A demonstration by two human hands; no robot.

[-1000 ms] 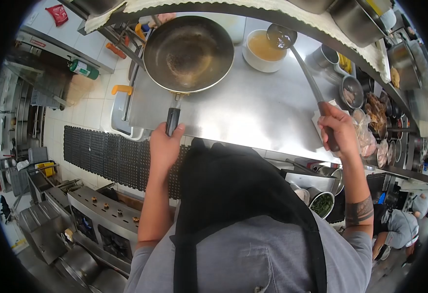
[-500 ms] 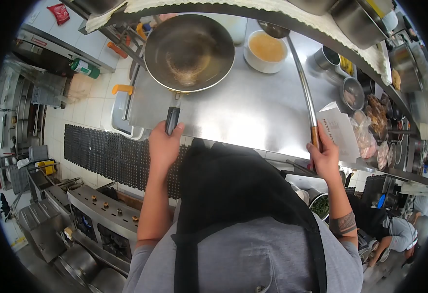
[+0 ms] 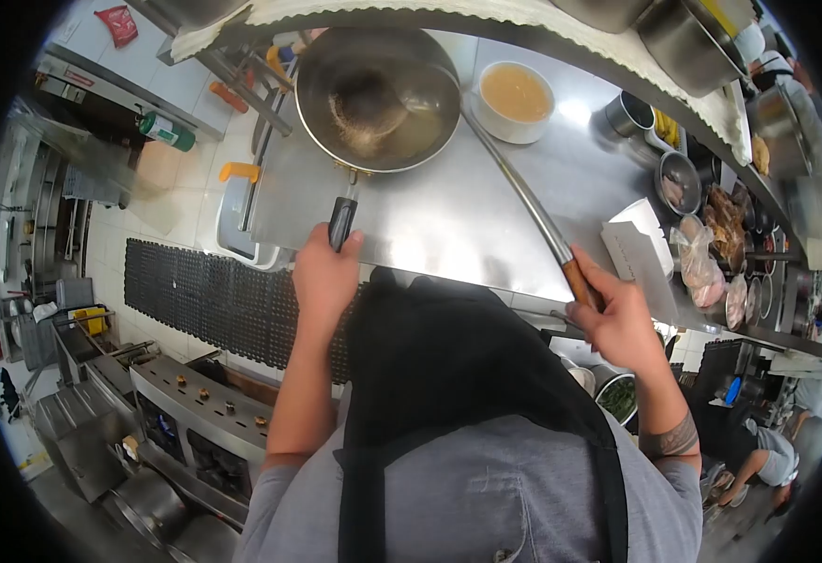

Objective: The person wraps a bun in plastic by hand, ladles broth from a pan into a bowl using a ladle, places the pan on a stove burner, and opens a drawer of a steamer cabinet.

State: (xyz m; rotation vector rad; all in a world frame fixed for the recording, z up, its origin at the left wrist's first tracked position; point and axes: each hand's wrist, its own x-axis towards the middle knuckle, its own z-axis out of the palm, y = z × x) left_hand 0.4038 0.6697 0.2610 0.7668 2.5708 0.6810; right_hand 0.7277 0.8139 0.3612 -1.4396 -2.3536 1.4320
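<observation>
My left hand is closed round the black handle of a wok, which is over the steel table. Brownish residue marks the wok's inside. A long ladle with a wooden grip is held in my right hand, fingers wrapped round the wood. Its bowl end lies inside the wok at the right, where it looks blurred. Just right of the wok stands a white bowl of light brown liquid. Close beyond my right hand are white printed papers.
A steel pot, a metal bowl and plastic bags of food stand on the right. A shelf edge runs overhead. Behind on the left is a stove; a black mat covers the floor. Another person bends at lower right.
The ladle's bowl has swung left from behind the white bowl into the wok. My right hand has shifted slightly left and down, and the wok has moved slightly right.
</observation>
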